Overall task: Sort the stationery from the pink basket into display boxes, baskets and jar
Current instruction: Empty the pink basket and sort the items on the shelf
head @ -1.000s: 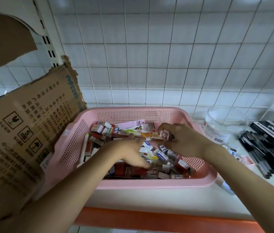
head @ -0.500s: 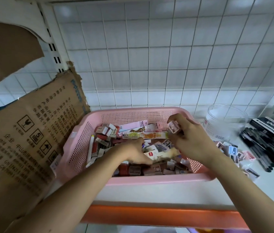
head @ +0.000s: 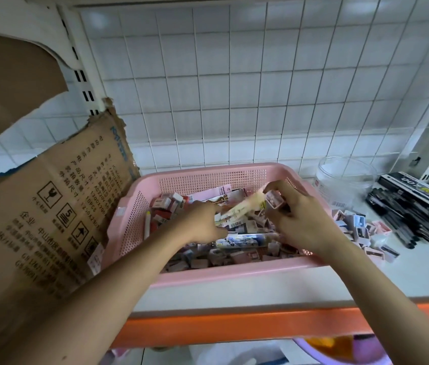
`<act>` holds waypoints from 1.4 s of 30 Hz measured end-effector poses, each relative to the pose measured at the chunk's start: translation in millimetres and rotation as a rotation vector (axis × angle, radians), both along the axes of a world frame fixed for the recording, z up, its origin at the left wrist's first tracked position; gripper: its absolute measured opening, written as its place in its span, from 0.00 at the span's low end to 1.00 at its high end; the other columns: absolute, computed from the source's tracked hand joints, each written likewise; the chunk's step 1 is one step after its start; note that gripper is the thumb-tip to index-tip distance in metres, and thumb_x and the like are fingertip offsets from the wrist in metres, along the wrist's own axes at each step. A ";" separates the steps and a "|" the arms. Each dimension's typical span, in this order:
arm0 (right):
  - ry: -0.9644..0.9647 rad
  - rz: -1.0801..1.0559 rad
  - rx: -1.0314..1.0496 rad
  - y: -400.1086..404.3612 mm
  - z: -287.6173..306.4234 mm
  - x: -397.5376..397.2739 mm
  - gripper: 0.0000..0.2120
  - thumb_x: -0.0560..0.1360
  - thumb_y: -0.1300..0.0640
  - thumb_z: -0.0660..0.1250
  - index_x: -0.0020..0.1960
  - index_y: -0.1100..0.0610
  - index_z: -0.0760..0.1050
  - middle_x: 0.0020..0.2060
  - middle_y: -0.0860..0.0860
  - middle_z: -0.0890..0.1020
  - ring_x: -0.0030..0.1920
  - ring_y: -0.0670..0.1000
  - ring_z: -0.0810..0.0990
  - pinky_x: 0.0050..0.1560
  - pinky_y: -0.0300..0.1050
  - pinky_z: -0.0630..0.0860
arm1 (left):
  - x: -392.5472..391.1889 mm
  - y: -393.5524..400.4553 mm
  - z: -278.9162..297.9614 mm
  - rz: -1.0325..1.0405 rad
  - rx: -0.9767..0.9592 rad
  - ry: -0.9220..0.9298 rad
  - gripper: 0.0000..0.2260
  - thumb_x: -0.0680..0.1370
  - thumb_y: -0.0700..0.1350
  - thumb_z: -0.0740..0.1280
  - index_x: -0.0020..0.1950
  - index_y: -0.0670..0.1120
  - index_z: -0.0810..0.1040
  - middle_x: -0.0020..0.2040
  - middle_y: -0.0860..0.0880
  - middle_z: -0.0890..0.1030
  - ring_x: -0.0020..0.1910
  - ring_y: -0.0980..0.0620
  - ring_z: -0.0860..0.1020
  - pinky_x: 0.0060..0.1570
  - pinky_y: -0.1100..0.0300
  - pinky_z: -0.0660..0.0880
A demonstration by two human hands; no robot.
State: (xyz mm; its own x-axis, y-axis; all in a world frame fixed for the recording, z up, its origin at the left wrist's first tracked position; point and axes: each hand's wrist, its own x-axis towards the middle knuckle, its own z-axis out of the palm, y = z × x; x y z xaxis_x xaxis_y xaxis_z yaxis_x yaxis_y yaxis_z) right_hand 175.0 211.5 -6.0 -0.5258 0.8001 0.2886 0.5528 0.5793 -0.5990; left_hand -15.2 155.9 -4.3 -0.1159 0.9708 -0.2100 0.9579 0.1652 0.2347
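Pink basket (head: 234,271) of perforated plastic at centre frame, on a white surface (head: 405,270) with an orange front edge, crowded with small boxed erasers, sharpeners and long packets. Left hand (head: 202,225) low over the heap at centre, fingers curled down among the pieces, index tip touching a pale yellow packet (head: 245,209) lying slantwise; whether anything is actually gripped, impossible to tell. Right hand (head: 303,219) raised just right of centre, thumb and fingers pinching a small pink pencil sharpener (head: 274,200) above the basket's contents, close beside the upper end of that yellow packet. Blue-and-white tube (head: 239,239) lying flat below and between both hands. Heap of loose sharpeners (head: 358,229) on the surface just right of the basket. Clear plastic jar (head: 345,183) in the right background, upright, apparently holding nothing much. Black pens (head: 413,219) and a black pen box (head: 419,193) at far right. Torn cardboard carton (head: 44,219) with printed handling symbols leaning against the basket's left wall. White tiled wall (head: 234,88) across the upper frame.
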 end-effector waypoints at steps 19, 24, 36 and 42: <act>0.092 -0.039 -0.038 -9.1 7.1 4.1 0.14 0.73 0.61 0.64 0.50 0.42 0.69 0.37 0.47 0.78 0.34 0.42 0.76 0.33 0.30 0.66 | -2.3 -4.3 19.4 -0.022 0.197 -0.118 0.02 0.80 0.40 0.61 0.49 0.42 0.71 0.35 0.50 0.72 0.28 0.56 0.67 0.25 0.65 0.60; 0.192 -0.106 -0.037 -7.2 20.2 12.4 0.14 0.71 0.61 0.65 0.54 0.47 0.75 0.41 0.50 0.79 0.41 0.54 0.77 0.37 0.38 0.70 | 12.7 0.6 39.7 0.129 0.457 -0.307 0.12 0.79 0.43 0.64 0.36 0.47 0.67 0.33 0.48 0.74 0.27 0.53 0.70 0.25 0.62 0.62; 0.315 -0.154 -0.152 33.8 13.6 125.7 0.10 0.71 0.60 0.66 0.45 0.45 0.75 0.29 0.47 0.79 0.27 0.50 0.74 0.31 0.40 0.71 | 116.8 40.9 55.4 0.362 0.579 -0.340 0.12 0.74 0.46 0.68 0.35 0.42 0.69 0.30 0.47 0.70 0.29 0.51 0.67 0.26 0.61 0.60; 0.403 -0.164 -0.294 66.8 4.9 214.2 0.10 0.72 0.62 0.66 0.43 0.47 0.75 0.24 0.49 0.76 0.20 0.47 0.69 0.25 0.36 0.65 | 211.9 73.4 63.9 0.351 0.561 -0.381 0.19 0.70 0.49 0.74 0.31 0.46 0.64 0.27 0.51 0.66 0.27 0.53 0.64 0.21 0.66 0.60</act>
